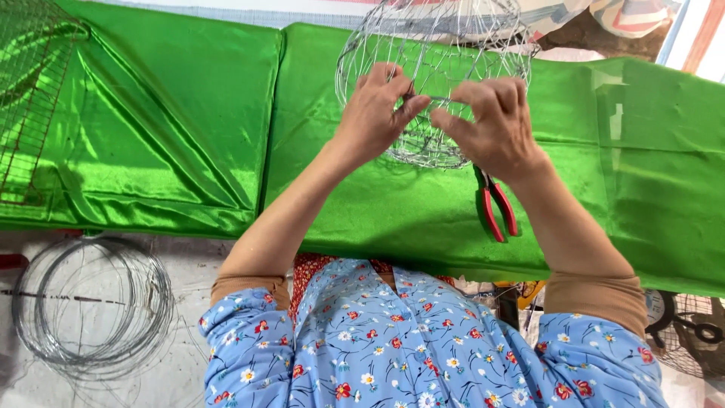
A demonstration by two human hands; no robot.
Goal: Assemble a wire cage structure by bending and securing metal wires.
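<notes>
On the green satin cloth [189, 113], I pinch the rim wires of the light, springy wire-mesh ball frame [434, 72] between my left hand [375, 109] and right hand [491, 121], red-handled pliers [495, 208] just below.

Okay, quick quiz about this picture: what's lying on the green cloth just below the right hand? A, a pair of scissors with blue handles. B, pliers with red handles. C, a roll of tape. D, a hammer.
B: pliers with red handles lie on the green cloth just below the right hand, which works the wire frame with the left hand.
</notes>
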